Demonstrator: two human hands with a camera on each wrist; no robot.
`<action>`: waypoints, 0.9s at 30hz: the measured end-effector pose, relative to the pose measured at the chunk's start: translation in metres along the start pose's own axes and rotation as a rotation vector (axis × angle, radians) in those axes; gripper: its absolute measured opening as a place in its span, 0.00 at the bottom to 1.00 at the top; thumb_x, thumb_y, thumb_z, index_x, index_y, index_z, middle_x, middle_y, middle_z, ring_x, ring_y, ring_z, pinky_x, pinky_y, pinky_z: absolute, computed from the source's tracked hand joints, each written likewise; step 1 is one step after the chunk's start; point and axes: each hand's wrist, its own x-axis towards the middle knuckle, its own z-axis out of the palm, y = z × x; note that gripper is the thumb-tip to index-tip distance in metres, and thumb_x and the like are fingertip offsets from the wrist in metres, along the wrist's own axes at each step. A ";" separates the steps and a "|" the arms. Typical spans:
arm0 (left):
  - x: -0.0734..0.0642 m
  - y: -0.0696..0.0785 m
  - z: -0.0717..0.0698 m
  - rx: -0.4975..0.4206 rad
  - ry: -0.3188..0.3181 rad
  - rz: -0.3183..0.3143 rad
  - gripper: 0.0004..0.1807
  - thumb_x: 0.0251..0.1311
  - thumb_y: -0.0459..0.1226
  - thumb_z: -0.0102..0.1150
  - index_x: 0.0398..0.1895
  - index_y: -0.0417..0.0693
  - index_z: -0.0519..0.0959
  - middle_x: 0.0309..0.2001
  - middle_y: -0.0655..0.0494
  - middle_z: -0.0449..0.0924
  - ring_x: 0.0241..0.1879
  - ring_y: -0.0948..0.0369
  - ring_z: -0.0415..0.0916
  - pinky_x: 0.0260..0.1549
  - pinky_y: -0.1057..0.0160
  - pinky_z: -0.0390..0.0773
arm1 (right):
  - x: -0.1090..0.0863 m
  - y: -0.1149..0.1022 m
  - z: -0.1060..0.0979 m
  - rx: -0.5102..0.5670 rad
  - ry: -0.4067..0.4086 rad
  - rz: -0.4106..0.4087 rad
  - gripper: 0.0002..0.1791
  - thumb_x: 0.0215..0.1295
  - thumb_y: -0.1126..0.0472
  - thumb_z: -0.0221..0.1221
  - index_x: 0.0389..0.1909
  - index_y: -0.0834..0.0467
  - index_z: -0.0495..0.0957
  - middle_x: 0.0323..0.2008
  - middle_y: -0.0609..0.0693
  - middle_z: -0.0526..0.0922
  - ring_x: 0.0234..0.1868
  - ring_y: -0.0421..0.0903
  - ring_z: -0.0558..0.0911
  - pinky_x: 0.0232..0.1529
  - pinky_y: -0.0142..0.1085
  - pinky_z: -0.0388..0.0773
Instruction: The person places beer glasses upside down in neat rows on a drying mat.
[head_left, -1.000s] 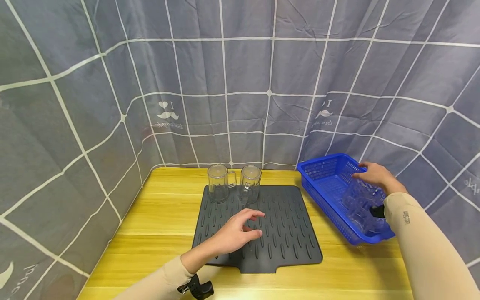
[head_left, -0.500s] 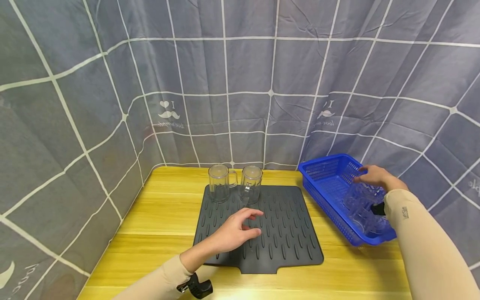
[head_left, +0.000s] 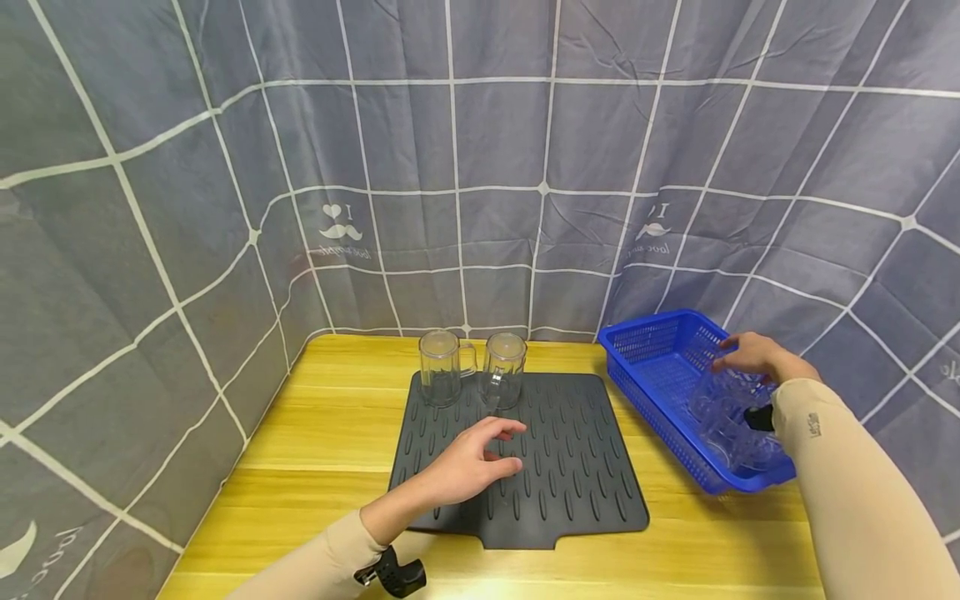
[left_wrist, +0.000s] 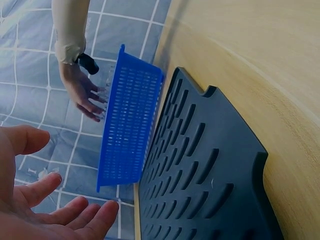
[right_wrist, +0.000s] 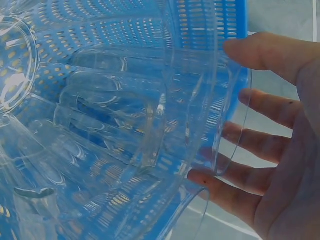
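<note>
My right hand point(head_left: 752, 354) is over the far right side of the blue plastic basket point(head_left: 633, 387), close above the clear glass mugs point(head_left: 723, 417) inside it. In the right wrist view, the thumb and fingertips stand right at a glass rim point(right_wrist: 212, 100), spread and only slightly bent; whether they touch it I cannot tell. My left hand point(head_left: 476, 462) hangs above the dark ribbed mat point(head_left: 570, 492), fingers loosely bent, holding nothing. At the mat's far left, two clear glass mugs point(head_left: 439, 371) point(head_left: 502, 373) stand upside down, side by side.
A yellow wood-grain table point(head_left: 322, 417) bears the mat and basket. Grey curtains point(head_left: 495, 150) with white grid lines hang behind and along both sides. The basket stands to the right of the mat, its long side turned at an angle.
Both hands hold nearly the same place; the right hand's fingers have dipped slightly toward the mugs in the basket. The whole view has shifted a little. The mugs on the mat have not moved.
</note>
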 end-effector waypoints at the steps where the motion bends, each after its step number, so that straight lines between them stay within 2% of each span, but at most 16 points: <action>1: 0.000 0.000 0.000 0.001 -0.001 -0.001 0.23 0.70 0.46 0.60 0.67 0.61 0.72 0.63 0.60 0.71 0.64 0.56 0.70 0.54 0.58 0.79 | -0.001 0.001 0.000 0.001 0.006 -0.003 0.43 0.62 0.49 0.64 0.66 0.75 0.62 0.62 0.83 0.62 0.57 0.76 0.71 0.37 0.54 0.82; 9: -0.001 0.001 0.001 0.012 0.005 -0.003 0.24 0.70 0.46 0.60 0.67 0.61 0.72 0.63 0.60 0.72 0.64 0.57 0.71 0.54 0.57 0.79 | -0.001 0.003 0.004 -0.040 0.113 -0.058 0.37 0.61 0.50 0.64 0.61 0.73 0.69 0.56 0.82 0.70 0.46 0.69 0.78 0.31 0.49 0.82; 12: -0.001 0.001 0.000 0.015 0.009 -0.008 0.24 0.70 0.46 0.60 0.68 0.60 0.72 0.63 0.60 0.71 0.64 0.56 0.71 0.54 0.57 0.78 | 0.000 0.001 0.003 -0.081 0.159 -0.100 0.34 0.61 0.51 0.65 0.58 0.73 0.72 0.53 0.80 0.74 0.46 0.71 0.78 0.38 0.54 0.80; 17: 0.000 0.002 0.000 0.022 0.012 -0.005 0.24 0.70 0.46 0.60 0.68 0.60 0.72 0.64 0.59 0.71 0.64 0.56 0.71 0.54 0.57 0.78 | -0.002 -0.004 0.000 -0.126 0.210 -0.141 0.33 0.62 0.51 0.64 0.57 0.73 0.74 0.53 0.77 0.78 0.54 0.77 0.75 0.56 0.64 0.71; 22: 0.001 0.002 -0.002 0.021 0.014 0.003 0.24 0.70 0.45 0.60 0.68 0.59 0.72 0.64 0.57 0.71 0.64 0.57 0.70 0.55 0.56 0.78 | -0.003 -0.007 -0.002 -0.112 0.238 -0.160 0.31 0.65 0.52 0.63 0.59 0.71 0.73 0.51 0.76 0.79 0.52 0.75 0.76 0.54 0.64 0.72; 27: 0.001 0.004 -0.003 0.031 0.013 0.004 0.24 0.70 0.44 0.59 0.69 0.59 0.71 0.65 0.54 0.71 0.64 0.56 0.70 0.55 0.55 0.77 | -0.007 -0.014 -0.005 -0.080 0.259 -0.164 0.31 0.68 0.52 0.61 0.62 0.69 0.71 0.55 0.78 0.76 0.55 0.75 0.75 0.56 0.65 0.70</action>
